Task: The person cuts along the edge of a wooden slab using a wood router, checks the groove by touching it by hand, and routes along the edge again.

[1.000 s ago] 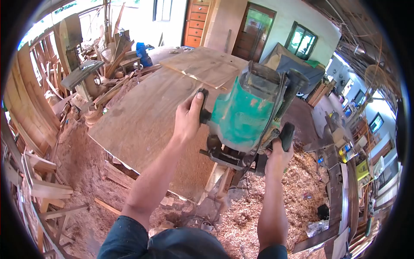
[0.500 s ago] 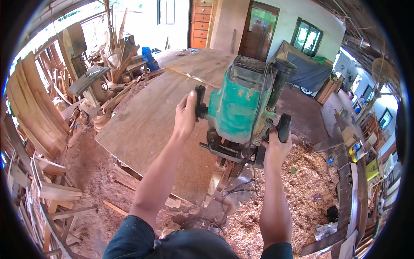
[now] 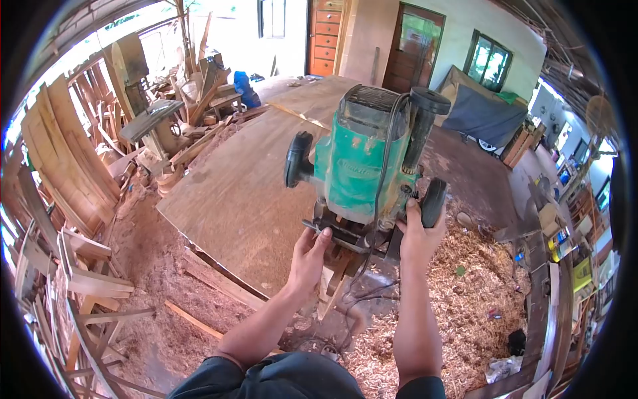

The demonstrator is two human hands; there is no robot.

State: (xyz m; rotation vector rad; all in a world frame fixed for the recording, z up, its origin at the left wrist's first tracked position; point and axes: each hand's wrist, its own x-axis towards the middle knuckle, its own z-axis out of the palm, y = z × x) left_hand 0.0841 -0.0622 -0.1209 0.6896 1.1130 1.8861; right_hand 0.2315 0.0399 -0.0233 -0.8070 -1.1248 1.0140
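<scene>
A green plunge router (image 3: 359, 169) with a dusty dark top stands upright in front of me at the edge of the work surface. My left hand (image 3: 310, 261) is closed at the router's black base (image 3: 342, 237), thumb on top. Above it, the left knob handle (image 3: 299, 159) is free. My right hand (image 3: 420, 233) wraps round the lower side of the right handle (image 3: 434, 203), thumb near the depth-stop parts. A black cord (image 3: 383, 153) runs down the front of the body. The router bit is hidden.
A large plywood sheet (image 3: 232, 193) spreads out beyond the router. Wood shavings (image 3: 465, 286) cover the floor at right, and cables (image 3: 372, 296) lie below. Stacked boards (image 3: 60, 153) and offcuts stand at left. A covered vehicle (image 3: 478, 116) is parked behind.
My left hand has let go of the left handle and come down to the router's base. My right hand stays on the right handle. The view has shifted slightly.
</scene>
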